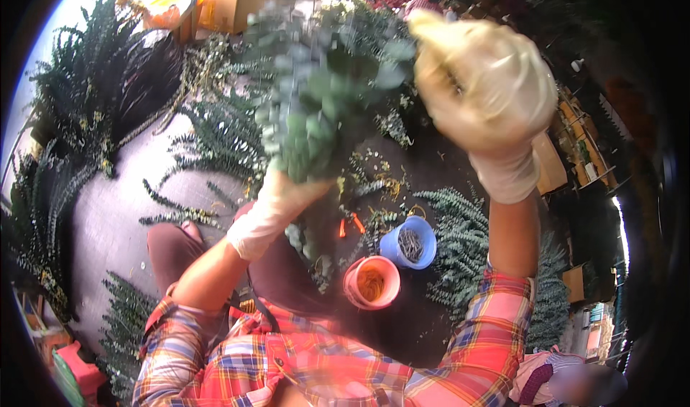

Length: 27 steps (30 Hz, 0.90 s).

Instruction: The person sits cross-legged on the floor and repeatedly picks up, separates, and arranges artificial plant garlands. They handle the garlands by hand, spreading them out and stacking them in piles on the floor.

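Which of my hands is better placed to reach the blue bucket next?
Probably your right hand: it looks freer, though blur hides whether it grips anything, and the blue bucket sits toward that side. Your left hand holds the leafy bunch.

The left forearm (205,280) extended upward and inward from the lower edge, its plaid sleeve (180,357) gathered near the elbow. The left hand (282,197), in a pale glove, was closed in a grip ahead of the torso; its fingers were largely hidden. The right forearm (513,234) stood nearly vertical in view, bare between its sleeve and the glove cuff (507,173). The right hand (485,83), likewise gloved, was positioned higher than the left and well apart from it, fingers apparently curled. Blur obscured their exact closure.
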Available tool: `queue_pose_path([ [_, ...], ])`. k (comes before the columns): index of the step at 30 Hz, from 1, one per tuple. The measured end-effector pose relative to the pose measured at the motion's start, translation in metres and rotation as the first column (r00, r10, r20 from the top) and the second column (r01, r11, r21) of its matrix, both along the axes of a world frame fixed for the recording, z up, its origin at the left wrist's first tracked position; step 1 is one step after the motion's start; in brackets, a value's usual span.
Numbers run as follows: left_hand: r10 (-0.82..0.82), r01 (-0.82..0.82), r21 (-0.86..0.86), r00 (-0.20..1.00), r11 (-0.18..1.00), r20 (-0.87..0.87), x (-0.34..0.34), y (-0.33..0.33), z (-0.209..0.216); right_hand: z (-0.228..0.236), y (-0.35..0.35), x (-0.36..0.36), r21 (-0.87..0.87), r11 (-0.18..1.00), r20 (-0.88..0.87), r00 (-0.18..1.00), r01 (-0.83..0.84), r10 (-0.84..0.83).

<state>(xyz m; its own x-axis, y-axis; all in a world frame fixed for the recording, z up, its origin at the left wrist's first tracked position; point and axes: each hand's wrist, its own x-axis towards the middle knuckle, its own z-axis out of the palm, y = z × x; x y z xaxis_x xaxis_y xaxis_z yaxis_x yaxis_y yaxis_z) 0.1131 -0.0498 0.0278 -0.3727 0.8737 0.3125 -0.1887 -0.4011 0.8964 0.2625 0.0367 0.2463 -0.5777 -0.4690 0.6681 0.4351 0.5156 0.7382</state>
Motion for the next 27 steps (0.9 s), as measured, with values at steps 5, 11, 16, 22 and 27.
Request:
queue_pose_path([
  [5,-0.044,0.028,-0.218,0.997,0.976,-0.069,-0.025,0.020,0.020,0.049,-0.013,-0.001,-0.549,0.629,-0.481,0.824,-0.550,0.300],
  [11,-0.024,0.014,-0.118,0.996,0.993,-0.081,-0.052,0.021,0.066,0.009,0.024,0.022,-0.909,0.318,-0.280,0.960,-0.270,0.014],
  [16,-0.077,0.069,-0.066,0.987,0.995,-0.138,-0.064,0.016,0.095,-0.140,0.005,-0.041,-0.866,-0.500,-0.280,0.814,0.016,0.510],
  [22,-0.039,0.078,0.167,0.974,0.983,-0.223,-0.048,0.025,0.107,-0.168,-0.007,-0.047,-0.612,-0.786,-0.378,0.841,0.086,0.386],
  [27,-0.095,0.108,0.034,0.958,0.994,-0.270,-0.040,0.027,0.116,-0.175,-0.007,-0.046,-0.792,-0.609,-0.381,0.815,-0.044,0.436],
])
